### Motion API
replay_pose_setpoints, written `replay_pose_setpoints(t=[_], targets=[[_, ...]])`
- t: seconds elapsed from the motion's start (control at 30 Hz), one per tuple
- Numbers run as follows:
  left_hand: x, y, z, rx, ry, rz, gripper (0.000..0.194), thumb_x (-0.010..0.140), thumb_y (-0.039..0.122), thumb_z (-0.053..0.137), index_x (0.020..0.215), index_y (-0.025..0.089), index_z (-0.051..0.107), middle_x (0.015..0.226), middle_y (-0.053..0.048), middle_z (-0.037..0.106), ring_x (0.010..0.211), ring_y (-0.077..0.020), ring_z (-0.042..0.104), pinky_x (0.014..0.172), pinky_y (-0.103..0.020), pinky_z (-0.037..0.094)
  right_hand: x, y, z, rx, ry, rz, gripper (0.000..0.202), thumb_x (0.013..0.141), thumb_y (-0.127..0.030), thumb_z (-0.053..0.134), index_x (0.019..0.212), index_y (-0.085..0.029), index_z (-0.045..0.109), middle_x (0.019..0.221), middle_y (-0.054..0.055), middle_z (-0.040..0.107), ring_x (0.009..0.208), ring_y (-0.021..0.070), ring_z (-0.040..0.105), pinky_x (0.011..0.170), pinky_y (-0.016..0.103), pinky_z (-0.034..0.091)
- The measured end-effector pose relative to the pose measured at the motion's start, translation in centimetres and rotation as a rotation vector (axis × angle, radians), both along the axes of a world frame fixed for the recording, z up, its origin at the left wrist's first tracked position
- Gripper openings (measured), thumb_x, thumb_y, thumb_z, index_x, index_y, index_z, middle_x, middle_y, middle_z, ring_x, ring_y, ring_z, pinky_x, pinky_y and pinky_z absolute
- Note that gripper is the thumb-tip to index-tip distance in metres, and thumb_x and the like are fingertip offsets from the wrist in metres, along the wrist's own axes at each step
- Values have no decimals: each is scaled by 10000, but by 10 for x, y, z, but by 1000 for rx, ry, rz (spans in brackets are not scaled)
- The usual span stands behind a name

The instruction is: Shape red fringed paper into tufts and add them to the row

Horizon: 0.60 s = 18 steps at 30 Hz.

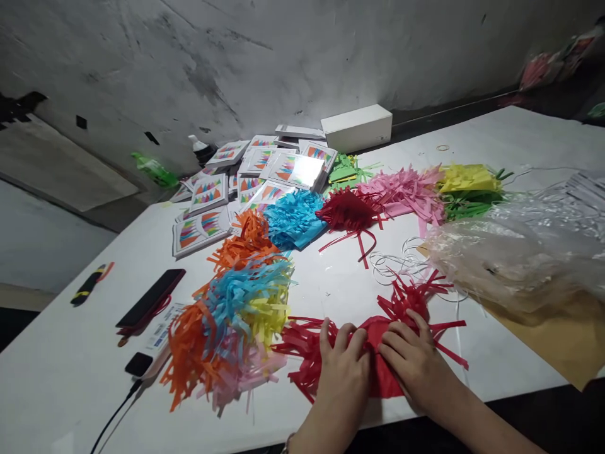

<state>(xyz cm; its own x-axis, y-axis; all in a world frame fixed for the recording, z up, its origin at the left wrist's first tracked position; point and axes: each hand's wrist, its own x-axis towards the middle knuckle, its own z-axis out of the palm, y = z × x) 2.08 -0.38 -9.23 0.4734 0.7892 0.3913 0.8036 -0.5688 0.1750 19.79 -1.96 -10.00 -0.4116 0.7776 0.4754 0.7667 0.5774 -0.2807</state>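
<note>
A red tissue-paper tassel sheet [385, 376] lies near the table's front edge, its cut fringes spread out to the left and to the upper right. My left hand [344, 369] rests on its left part, fingers stretched forward and apart. On the right part lies my right hand [412, 359], fingers extended over the paper, its fingertips close to the upper fringe. Left of my hands sits a heap of orange fringes [186, 353], with light blue [236, 290], yellow and pink fringes. Farther back are bundles of blue [297, 217], dark red [348, 211] and pink [406, 192] fringe.
Packaged boxes [203, 227] with tassel pictures pile up at the back, beside a white box [357, 128]. Clear plastic bags [524, 246] and brown paper [543, 334] lie right, white string [392, 261] near them. A phone [151, 299], power bank and cutter [88, 285] lie left.
</note>
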Motion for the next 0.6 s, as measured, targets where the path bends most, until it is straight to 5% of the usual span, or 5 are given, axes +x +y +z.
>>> replay_pose_setpoints(t=[0.17, 0.23, 0.33, 0.4, 0.6], targets=[[3, 11, 12, -137, -10, 70, 144, 761, 98, 722, 683, 211, 677, 903, -14, 771, 935, -267, 662, 1014, -632, 418, -11, 3, -4, 13, 6, -24, 201, 868, -61, 549, 900, -205, 686, 829, 33, 731, 918, 258, 648, 1159, 523, 225], [2, 5, 18, -58, -95, 70, 143, 803, 98, 679, 727, 218, 693, 979, -37, 775, 958, -273, 665, 1007, -624, 435, -15, 6, -3, 7, 55, -38, 229, 857, -31, 541, 837, -212, 678, 779, 17, 719, 863, 243, 651, 1122, 510, 280], [3, -12, 16, 76, -210, -95, 148, 877, 113, 601, 897, 210, 711, 1003, -58, 775, 946, -233, 671, 967, -454, 523, -17, 10, 1, -11, 201, -94, 225, 862, -58, 551, 836, -240, 680, 784, -5, 729, 871, 241, 658, 1074, 520, 329], [5, -24, 9, -8, -183, -126, 230, 869, 103, 593, 1048, 197, 703, 1040, -67, 773, 974, -226, 682, 919, -363, 569, -14, 11, 5, -23, 349, -181, 208, 887, -110, 560, 870, -267, 695, 825, -11, 748, 892, 249, 663, 1042, 546, 351], [12, -26, -5, -308, 30, 171, 444, 800, 209, 672, 1242, 255, 668, 1379, -121, 649, 1247, -353, 605, 977, -468, 572, 26, 13, 9, -30, 1001, -573, 156, 908, -355, 600, 929, -242, 704, 845, 19, 742, 778, 220, 694, 729, 417, 559]])
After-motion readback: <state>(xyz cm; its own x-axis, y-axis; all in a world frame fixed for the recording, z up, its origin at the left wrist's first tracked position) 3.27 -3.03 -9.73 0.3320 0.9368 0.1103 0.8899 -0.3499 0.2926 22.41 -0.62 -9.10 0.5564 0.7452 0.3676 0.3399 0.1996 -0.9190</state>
